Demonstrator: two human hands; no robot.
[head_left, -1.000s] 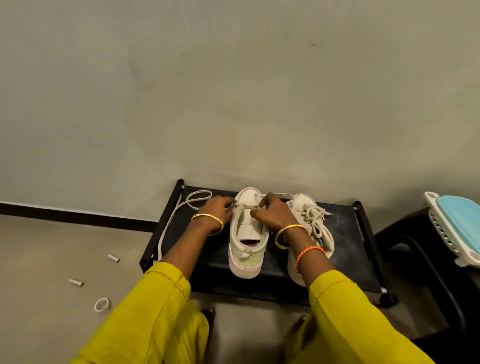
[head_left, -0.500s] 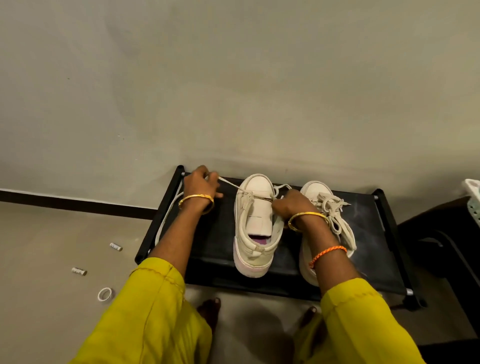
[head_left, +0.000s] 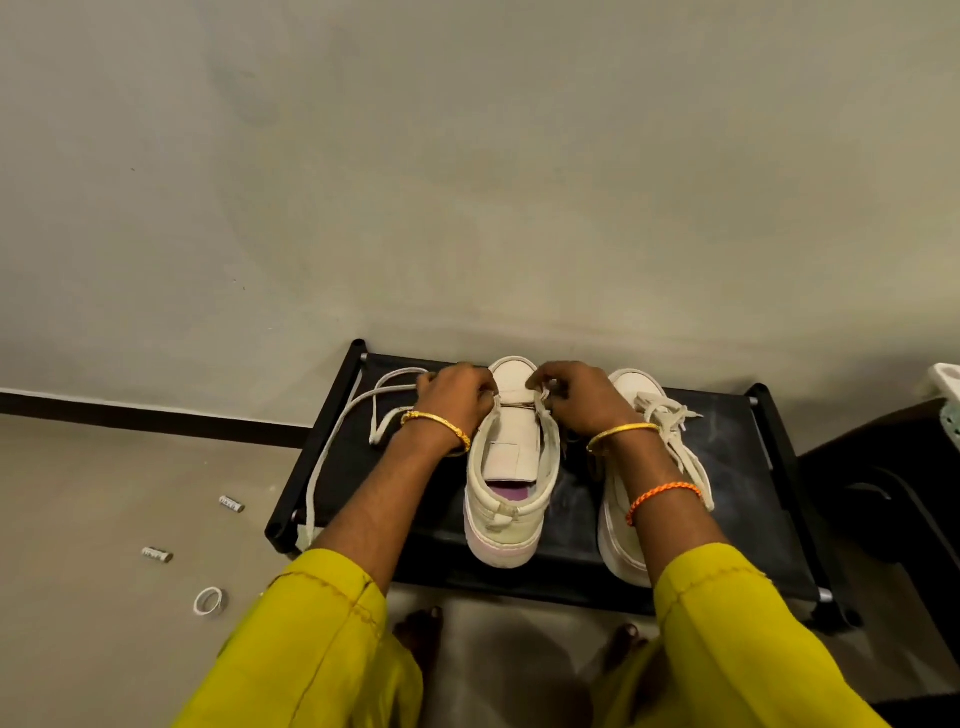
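Note:
Two cream sneakers stand on a low black rack (head_left: 727, 519) against the wall. The left sneaker (head_left: 511, 499) has its tongue laid open, and a white lace (head_left: 358, 415) trails from its toe end across the rack and over the left edge. My left hand (head_left: 454, 397) pinches the lace at the shoe's left eyelets. My right hand (head_left: 576, 400) pinches the lace at the right eyelets. The right sneaker (head_left: 654, 467) is laced and partly hidden behind my right forearm.
On the floor at the left lie two small silver cylinders (head_left: 231, 503) (head_left: 157, 555) and a white ring (head_left: 209, 601). A dark chair (head_left: 893, 483) and the corner of a white basket (head_left: 948, 384) stand at the right. The wall rises right behind the rack.
My left hand, which had pulled the lace out to the left, has come back to the left sneaker's toe. My right hand has shifted up to the same spot.

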